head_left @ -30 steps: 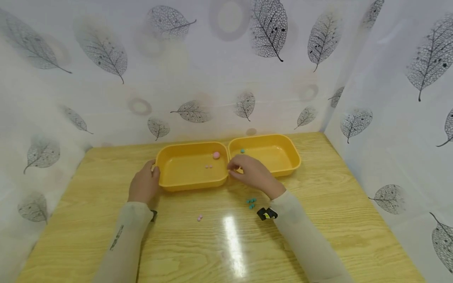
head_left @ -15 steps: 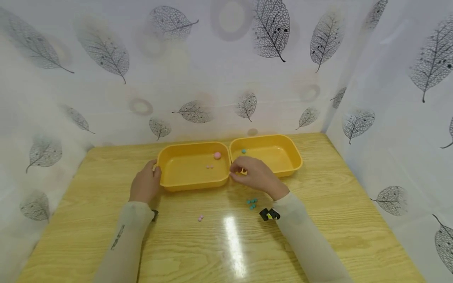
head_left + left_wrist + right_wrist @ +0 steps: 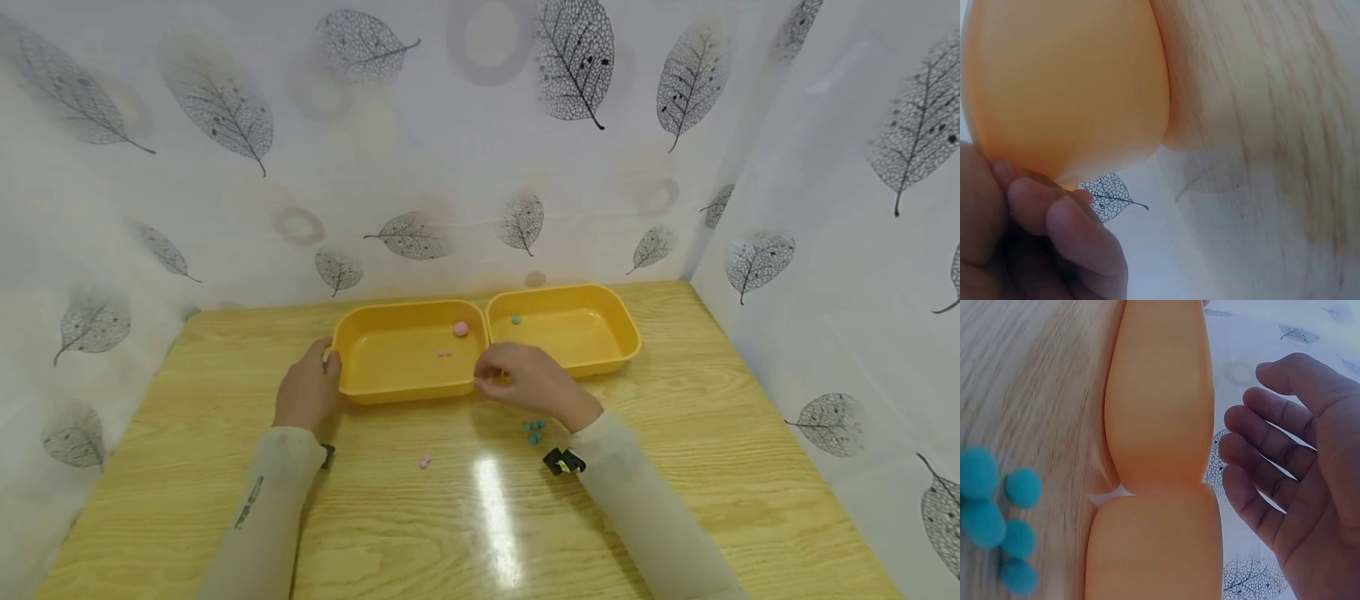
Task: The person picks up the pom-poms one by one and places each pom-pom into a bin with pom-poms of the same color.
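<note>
My left hand [image 3: 307,387] grips the left end of a yellow tray [image 3: 408,390], fingers at its rim in the left wrist view. Over the front corner where that tray meets a second yellow tray [image 3: 611,364] hovers my right hand [image 3: 528,379]. Its fingers [image 3: 1260,453] are loosely bent with nothing between them in the right wrist view. A larger pink ball [image 3: 461,329] and two tiny pink balls [image 3: 445,352] lie in the left tray. One teal ball [image 3: 516,320] shows in the right tray.
Several teal balls [image 3: 535,426] lie on the wooden table [image 3: 375,517] in front of the trays, below the right wrist. A few small pink balls [image 3: 425,461] lie further left. A white leaf-print curtain [image 3: 450,167] stands close behind the trays.
My right hand has come slightly toward me and to the left, from over the right tray's edge to the trays' front corner. The left hand keeps its hold on the left tray.
</note>
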`<state>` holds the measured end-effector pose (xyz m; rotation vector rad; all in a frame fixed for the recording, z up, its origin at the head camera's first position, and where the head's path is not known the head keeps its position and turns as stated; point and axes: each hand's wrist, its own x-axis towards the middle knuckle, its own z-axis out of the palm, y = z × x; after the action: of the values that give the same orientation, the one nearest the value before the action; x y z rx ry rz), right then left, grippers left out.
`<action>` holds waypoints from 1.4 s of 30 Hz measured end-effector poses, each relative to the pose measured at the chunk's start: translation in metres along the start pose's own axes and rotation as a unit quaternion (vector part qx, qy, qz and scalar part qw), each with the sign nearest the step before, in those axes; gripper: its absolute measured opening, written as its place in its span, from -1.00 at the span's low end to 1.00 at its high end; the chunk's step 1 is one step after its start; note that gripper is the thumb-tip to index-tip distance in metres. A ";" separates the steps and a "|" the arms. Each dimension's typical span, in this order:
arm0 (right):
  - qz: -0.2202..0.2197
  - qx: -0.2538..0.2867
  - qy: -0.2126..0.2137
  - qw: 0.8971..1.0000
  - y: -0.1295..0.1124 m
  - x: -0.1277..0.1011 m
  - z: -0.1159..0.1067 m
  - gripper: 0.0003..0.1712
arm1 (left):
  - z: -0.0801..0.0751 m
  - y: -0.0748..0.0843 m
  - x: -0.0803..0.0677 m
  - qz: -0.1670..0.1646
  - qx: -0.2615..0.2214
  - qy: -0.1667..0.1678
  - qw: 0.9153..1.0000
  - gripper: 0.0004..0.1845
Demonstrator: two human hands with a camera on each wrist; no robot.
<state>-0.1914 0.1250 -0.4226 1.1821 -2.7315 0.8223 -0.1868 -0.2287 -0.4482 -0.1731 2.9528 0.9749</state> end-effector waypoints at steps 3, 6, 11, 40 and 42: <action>-0.008 -0.011 -0.005 1.000 -0.001 0.001 0.004 -0.93 | 0.000 0.000 0.001 -0.001 0.002 -0.001 1.000 -0.41; -0.020 -0.023 -0.026 0.999 -0.005 0.002 0.010 -0.91 | 0.001 0.000 0.001 -0.002 0.005 0.001 1.000 -0.41; -0.042 -0.041 -0.069 0.996 -0.019 0.004 0.015 -0.84 | 0.000 0.001 0.001 -0.004 0.006 -0.001 1.000 -0.41; -0.060 -0.117 -0.189 0.973 -0.074 0.013 0.063 -0.88 | -0.001 0.000 0.001 0.000 0.001 -0.010 1.000 -0.39; -0.055 -0.130 -0.201 0.969 -0.075 0.014 0.067 -0.90 | -0.001 0.000 0.001 -0.002 0.001 -0.012 1.000 -0.39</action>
<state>-0.1390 0.0402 -0.4424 1.5636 -2.9163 0.2170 -0.1878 -0.2294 -0.4473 -0.1654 2.9312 0.9667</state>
